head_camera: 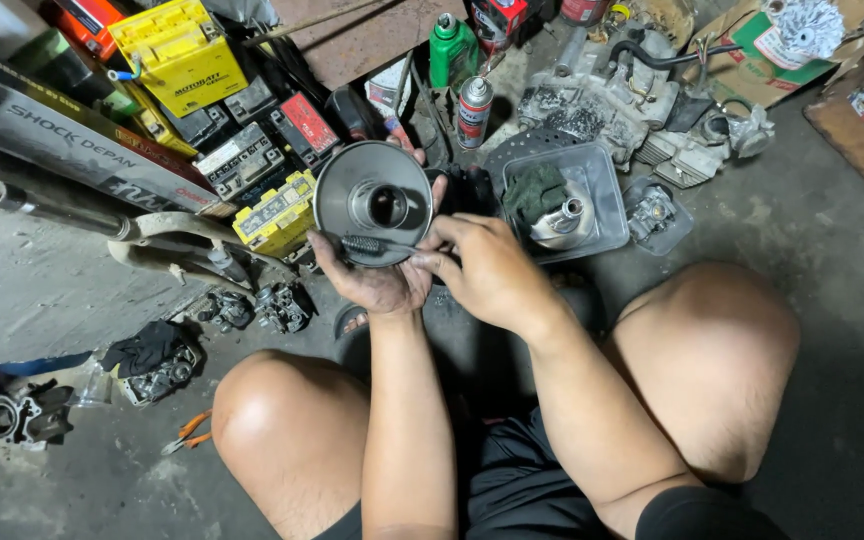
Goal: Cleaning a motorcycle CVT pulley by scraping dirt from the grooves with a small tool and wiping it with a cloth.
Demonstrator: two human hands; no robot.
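My left hand (377, 280) holds up a round grey metal pulley disc (372, 202) with a hollow hub in its centre, fingers wrapped around its lower and right rim. My right hand (487, 268) pinches the handle of a small dark brush (367, 244), whose bristles lie against the lower face of the disc. Both hands are grimy and sit between my bare knees, above the concrete floor.
A clear plastic tray (602, 175) with a green rag and a metal part lies just right of the hands. Yellow and black batteries (272, 215), spray cans (473, 110), engine parts (602, 95), carburettors (252, 308) and orange pliers (187, 432) litter the floor.
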